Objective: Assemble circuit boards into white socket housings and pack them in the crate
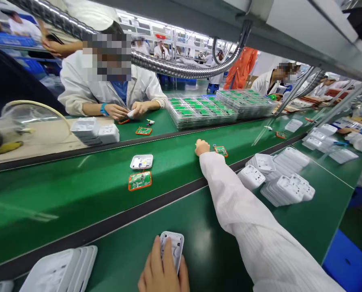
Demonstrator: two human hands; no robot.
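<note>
At the bottom of the head view, my left hand [164,269] grips a white plastic casing [176,243], open side up, with fingers over its inside and thumb along its edge. My right hand [202,147] is stretched out over the green conveyor belt [101,186], its fingers curled; what they hold, if anything, is hidden. Just right of that hand lies a green circuit board [221,151] with an orange edge. Farther left on the belt, a white casing [141,162] sits beside another orange-edged circuit board [140,181].
Stacked white casings stand at the lower left [59,269] and on the right [285,188]. Across the belt, a co-worker's hands [129,111] handle a small white part. Clear trays [199,111] of green boards are beyond. A metal hose [181,68] hangs overhead.
</note>
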